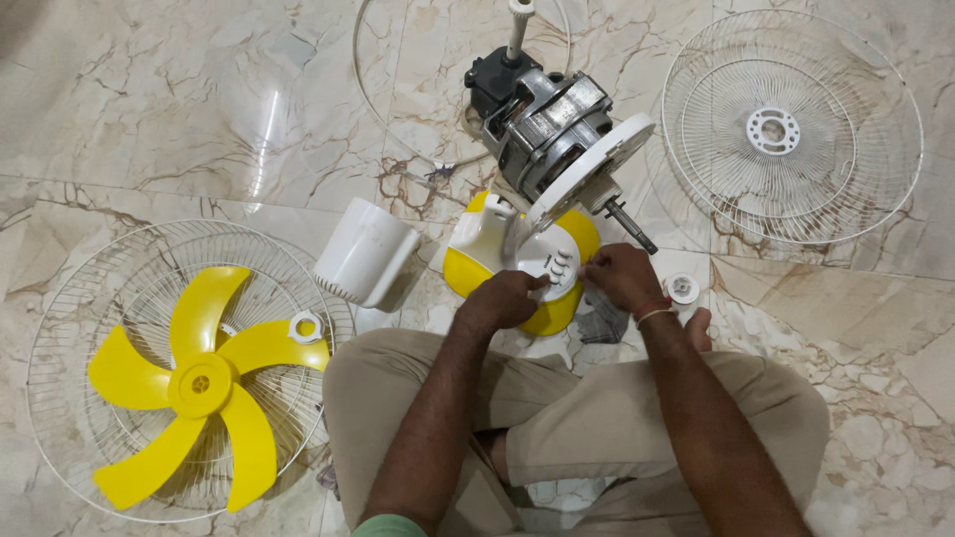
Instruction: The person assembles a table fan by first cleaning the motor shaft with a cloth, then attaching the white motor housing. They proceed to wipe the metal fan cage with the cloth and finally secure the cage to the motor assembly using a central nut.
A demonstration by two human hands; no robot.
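A stripped fan head stands in front of me: a bare metal motor [553, 129] with its shaft [631, 226] sticking out, mounted over a yellow and white control base [468, 261]. My left hand [502, 298] grips the front edge of the round white switch panel [550, 264] with its small buttons. My right hand [621, 275] pinches at the right side of that panel, just under the shaft. What the fingertips hold is too small to tell.
A yellow fan blade [194, 383] lies on a wire guard [60, 358] at the left, with a white ring nut [304, 325] on it. A white motor cover [366, 252], a second wire guard [791, 129], a guard ring [373, 89] and a small white cap [681, 288] lie on the marble floor.
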